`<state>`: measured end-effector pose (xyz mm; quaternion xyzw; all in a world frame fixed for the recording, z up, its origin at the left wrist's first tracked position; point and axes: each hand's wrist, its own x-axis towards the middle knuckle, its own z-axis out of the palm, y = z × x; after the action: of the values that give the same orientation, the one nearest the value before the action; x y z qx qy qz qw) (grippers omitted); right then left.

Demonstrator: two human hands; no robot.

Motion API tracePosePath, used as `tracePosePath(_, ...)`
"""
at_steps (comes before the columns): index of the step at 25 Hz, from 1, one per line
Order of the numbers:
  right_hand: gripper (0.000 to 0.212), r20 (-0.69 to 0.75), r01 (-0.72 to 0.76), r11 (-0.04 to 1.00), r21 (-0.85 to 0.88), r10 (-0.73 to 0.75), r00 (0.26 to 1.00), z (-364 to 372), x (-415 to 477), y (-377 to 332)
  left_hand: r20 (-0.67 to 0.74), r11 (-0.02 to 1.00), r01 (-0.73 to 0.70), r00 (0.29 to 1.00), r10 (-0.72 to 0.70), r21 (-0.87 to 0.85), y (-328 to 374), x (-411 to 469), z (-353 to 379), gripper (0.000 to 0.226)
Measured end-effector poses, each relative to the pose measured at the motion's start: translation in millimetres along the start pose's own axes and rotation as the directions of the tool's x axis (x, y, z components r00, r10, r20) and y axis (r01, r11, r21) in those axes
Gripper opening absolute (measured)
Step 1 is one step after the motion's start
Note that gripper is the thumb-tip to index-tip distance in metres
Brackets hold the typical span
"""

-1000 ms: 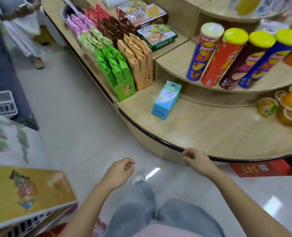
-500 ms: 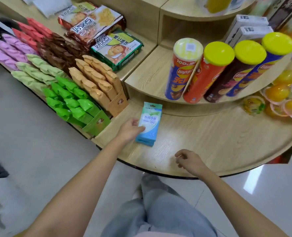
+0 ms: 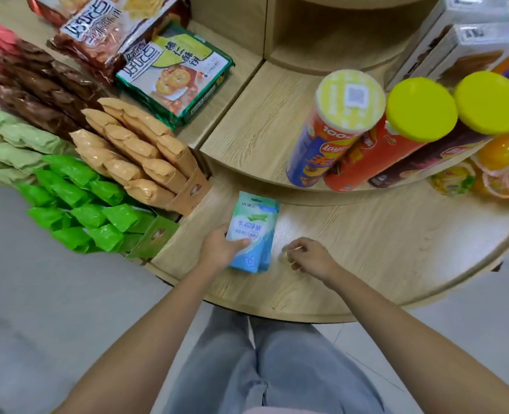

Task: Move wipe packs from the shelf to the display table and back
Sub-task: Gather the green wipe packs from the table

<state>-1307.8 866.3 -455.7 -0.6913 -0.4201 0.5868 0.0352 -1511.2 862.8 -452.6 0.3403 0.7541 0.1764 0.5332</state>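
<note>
The left hand grips the wipe packs at their near left corner, thumb pressed on top, while the stack lies on the display table. It seems to hold more than one pack, though the edges blur. Squeeze the whole stack so the lower packs don't slip. Just right of the grip the right hand hovers loosely curled and empty, and could steady that side. Snack boxes crowd the grip's far left, so lift straight up.
</note>
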Motion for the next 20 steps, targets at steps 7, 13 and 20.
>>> tracePosePath(7, 0.053, -0.073, -0.081, 0.978, 0.193, 0.097, 0.993, 37.1, 29.2, -25.4, -0.028, 0.968, 0.147, 0.987, -0.155, -0.203, -49.6, -11.6, -42.5, 0.036)
tracePosePath(13, 0.063, -0.218, -0.088, 0.960, 0.265, 0.149, 0.965, 68.6, 40.3, -24.6, 0.021, 0.939, 0.142, 0.990, -0.143, -0.314, -66.1, -32.7, -62.3, 0.035)
tracePosePath(20, 0.041, -0.330, -0.039, 0.954, 0.298, 0.141, 0.933, 61.1, 19.4, -6.3, 0.095, 0.937, 0.062, 0.995, -0.031, -0.343, -37.3, -41.3, -61.2, 0.022)
